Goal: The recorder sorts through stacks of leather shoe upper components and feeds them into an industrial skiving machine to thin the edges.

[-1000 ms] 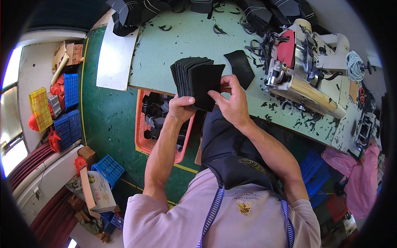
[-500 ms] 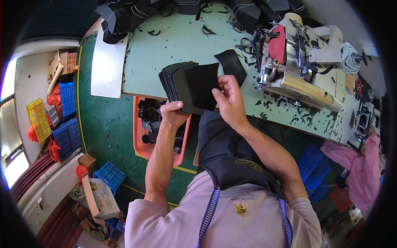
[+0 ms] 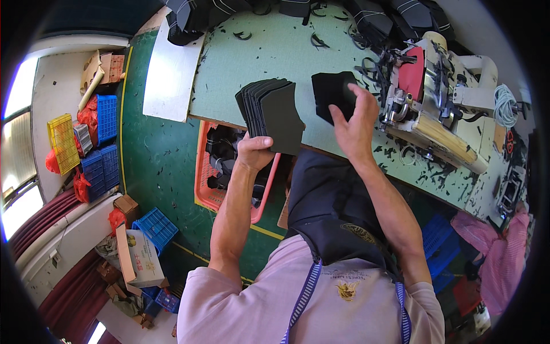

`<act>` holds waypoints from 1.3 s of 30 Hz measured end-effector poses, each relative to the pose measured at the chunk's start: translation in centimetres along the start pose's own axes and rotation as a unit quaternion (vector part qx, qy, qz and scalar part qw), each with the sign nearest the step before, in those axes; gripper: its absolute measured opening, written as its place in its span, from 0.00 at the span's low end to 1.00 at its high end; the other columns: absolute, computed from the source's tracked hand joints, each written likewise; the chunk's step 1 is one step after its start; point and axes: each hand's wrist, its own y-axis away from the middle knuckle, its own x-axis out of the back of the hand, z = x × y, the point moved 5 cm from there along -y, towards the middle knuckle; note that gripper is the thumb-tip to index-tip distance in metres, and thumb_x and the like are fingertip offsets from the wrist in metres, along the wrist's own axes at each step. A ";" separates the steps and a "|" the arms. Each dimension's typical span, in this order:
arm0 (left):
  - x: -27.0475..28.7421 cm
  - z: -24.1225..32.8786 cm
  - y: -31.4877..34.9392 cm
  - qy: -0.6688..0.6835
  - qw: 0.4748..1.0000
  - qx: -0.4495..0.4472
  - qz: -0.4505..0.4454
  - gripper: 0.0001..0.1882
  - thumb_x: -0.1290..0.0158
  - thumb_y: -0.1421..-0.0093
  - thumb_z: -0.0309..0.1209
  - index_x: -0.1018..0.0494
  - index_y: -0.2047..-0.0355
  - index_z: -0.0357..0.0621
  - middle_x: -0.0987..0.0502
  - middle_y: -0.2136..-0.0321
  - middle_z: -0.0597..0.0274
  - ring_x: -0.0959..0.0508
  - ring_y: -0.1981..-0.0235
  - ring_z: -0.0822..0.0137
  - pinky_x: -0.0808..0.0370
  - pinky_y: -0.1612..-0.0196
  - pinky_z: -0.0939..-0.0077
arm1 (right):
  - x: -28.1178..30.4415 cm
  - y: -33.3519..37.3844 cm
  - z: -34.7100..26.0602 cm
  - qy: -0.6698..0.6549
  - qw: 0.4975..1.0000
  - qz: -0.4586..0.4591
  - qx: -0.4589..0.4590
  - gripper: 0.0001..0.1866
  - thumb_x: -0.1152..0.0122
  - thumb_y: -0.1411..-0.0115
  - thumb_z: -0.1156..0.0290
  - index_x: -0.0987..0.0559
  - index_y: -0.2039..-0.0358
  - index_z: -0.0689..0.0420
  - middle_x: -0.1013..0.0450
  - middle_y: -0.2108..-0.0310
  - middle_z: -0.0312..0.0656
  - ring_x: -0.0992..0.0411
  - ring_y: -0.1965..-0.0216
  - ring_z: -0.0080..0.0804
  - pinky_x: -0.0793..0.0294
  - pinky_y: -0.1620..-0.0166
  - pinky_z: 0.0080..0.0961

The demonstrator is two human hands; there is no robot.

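Note:
My left hand (image 3: 255,150) is closed around the lower end of a fanned stack of thin black sheet pieces (image 3: 281,117), thumb on top. The stack is tilted above the front edge of the pale green table (image 3: 258,49). To its right, a single darker black piece (image 3: 327,92) is over the tabletop. My right hand (image 3: 356,120) is at that piece's right side. Its thumb and forefinger are spread apart and touch the piece; the other fingertips are partly hidden.
A sewing-type machine (image 3: 427,109) with a red part stands at the right, with black trimmings around it. More black pieces (image 3: 366,23) are heaped along the far edge. An orange basket (image 3: 201,189) of black pieces sits below the table. Blue crates (image 3: 100,172) stand at the left.
My right hand has moved right, away from the stack, with a black piece from its top. That piece now overlaps the spot of the piece on the table. The view has shifted slightly.

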 end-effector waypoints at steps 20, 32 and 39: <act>-3.9 1.3 0.3 -0.279 0.959 -0.045 0.014 0.42 0.25 0.60 0.30 0.31 0.44 0.35 0.24 0.51 0.61 0.26 0.49 0.66 0.31 0.43 0.69 | -0.6 1.2 -4.2 -0.534 0.806 -0.181 -0.182 0.27 0.28 0.45 0.66 0.33 0.51 0.61 0.31 0.53 0.43 0.30 0.50 0.31 0.26 0.51 0.30; -3.3 0.2 0.0 -0.164 0.986 -0.014 0.033 0.47 0.24 0.61 0.34 0.34 0.41 0.34 0.25 0.49 0.59 0.26 0.48 0.63 0.32 0.41 0.68 | -0.4 1.9 -2.9 -0.611 0.734 -0.194 -0.224 0.21 0.37 0.40 0.72 0.32 0.49 0.60 0.31 0.50 0.40 0.31 0.47 0.27 0.27 0.49 0.28; -3.4 0.4 -0.1 -0.268 0.963 -0.032 0.012 0.45 0.24 0.60 0.33 0.33 0.42 0.35 0.25 0.51 0.61 0.26 0.49 0.65 0.31 0.43 0.68 | 0.3 1.4 -3.5 -0.570 0.784 -0.173 -0.177 0.25 0.32 0.44 0.70 0.32 0.48 0.60 0.32 0.46 0.44 0.31 0.47 0.30 0.28 0.49 0.28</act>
